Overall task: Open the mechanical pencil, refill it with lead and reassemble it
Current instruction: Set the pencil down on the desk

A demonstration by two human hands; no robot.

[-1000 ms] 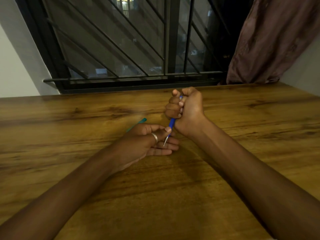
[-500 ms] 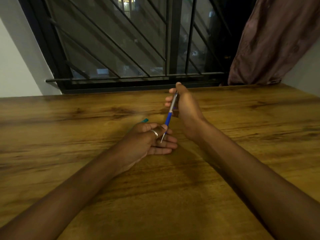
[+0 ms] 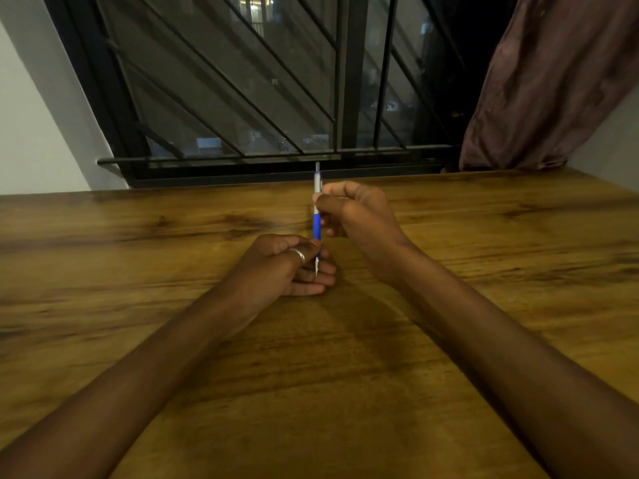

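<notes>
No text, label, brand, number or sign can be read; the mechanical pencil [image 3: 316, 226] shows only plain blue and grey on its barrel, and any print there is too small and too dim to make out.
</notes>
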